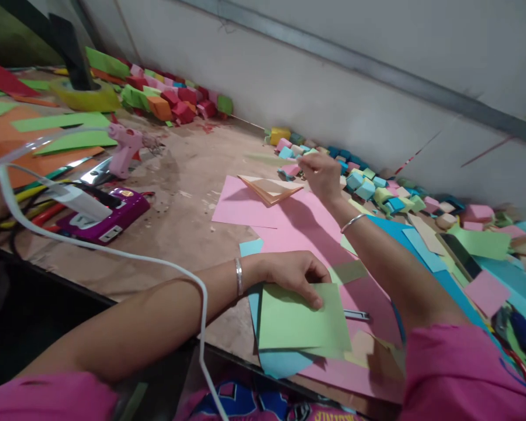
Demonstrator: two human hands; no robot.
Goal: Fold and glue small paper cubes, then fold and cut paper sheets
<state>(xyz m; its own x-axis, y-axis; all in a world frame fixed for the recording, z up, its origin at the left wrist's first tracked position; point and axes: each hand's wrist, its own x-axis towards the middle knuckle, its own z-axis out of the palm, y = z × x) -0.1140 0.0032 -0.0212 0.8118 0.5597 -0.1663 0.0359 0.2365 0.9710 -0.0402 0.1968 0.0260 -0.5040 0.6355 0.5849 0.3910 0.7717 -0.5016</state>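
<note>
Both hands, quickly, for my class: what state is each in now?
Left hand: closed, holding green paper.
Right hand: closed; whether holding anything cannot be told.

brown table (179, 169) — pink paper (234, 204), power strip (131, 210)

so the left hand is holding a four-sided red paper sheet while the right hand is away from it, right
The colour is wrong: the head view shows the left hand holding a four-sided light green paper sheet. The right hand is away from it.
</note>
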